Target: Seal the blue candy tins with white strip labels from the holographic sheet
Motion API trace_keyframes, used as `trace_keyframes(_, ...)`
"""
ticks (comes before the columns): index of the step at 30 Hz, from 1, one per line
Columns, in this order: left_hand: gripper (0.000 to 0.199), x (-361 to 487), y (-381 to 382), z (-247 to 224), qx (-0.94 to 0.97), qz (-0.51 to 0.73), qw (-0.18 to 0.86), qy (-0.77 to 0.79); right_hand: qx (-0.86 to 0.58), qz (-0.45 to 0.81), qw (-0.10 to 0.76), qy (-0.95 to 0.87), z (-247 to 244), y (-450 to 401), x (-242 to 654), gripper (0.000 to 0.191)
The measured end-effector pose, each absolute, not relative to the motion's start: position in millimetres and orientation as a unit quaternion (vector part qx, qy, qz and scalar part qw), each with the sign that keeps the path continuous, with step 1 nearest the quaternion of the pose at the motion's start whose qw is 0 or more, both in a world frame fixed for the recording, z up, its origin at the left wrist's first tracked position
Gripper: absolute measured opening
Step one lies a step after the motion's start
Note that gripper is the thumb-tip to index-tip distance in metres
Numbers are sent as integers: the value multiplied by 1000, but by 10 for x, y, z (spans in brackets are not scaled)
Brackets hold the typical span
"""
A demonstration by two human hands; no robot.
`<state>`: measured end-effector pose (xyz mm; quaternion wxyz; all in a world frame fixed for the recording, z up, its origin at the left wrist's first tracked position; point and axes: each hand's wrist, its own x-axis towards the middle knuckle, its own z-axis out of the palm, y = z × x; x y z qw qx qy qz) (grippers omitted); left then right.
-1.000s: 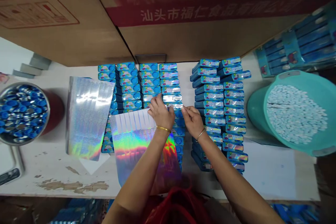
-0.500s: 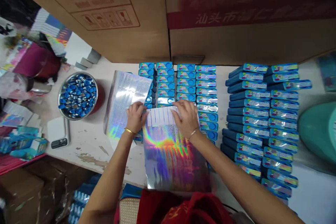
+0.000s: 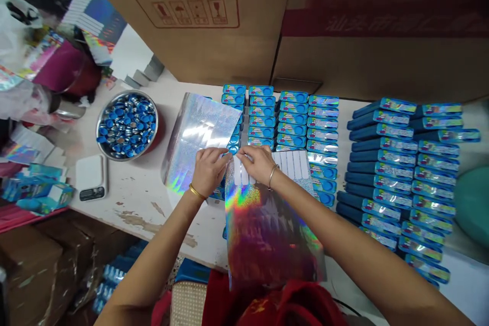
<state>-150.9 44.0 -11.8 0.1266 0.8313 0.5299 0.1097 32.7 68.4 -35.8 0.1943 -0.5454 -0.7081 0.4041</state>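
- Holographic silver sticker sheet (image 3: 267, 224) lies over the near rows of blue tins, its lower edge hanging past the desk (image 3: 145, 198) edge toward the person.
- Left hand (image 3: 208, 170) and right hand (image 3: 260, 163) meet at the sheet's top left corner, beside the white backing strips (image 3: 294, 165) where stickers are gone.
- Fingers of both hands are pinched together at that corner; whether on a sticker edge or on the backing, I cannot tell.
- Judgement: peeling goes best slow and low, with the sheet pinned flat.
- Rows of small blue rectangular tins (image 3: 290, 112) lie just beyond; a second holographic sheet (image 3: 198, 137) rests left.
- Round metal bowl of blue caps (image 3: 127, 125) stands well apart.
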Motion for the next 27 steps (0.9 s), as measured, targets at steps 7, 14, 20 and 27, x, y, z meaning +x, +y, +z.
trace_keyframes(7, 22, -1477, 287, -217, 825, 111, 111, 543, -551, 421, 200, -693, -382, 668, 278, 16)
trace_keyframes(14, 4, -1475, -89, 152, 778, 189, 159, 578, -571, 370, 180, -710, -517, 692, 243, 20)
trace_keyframes(20, 18, -1117, -235, 494, 459, 447, 350, 683, -522, 443, 382, -620, -275, 369, 435, 52)
trace_keyframes(27, 26, -593, -76, 278, 291, 472, 535, 637, -544, 631, 388, -394, -15, -166, 877, 41)
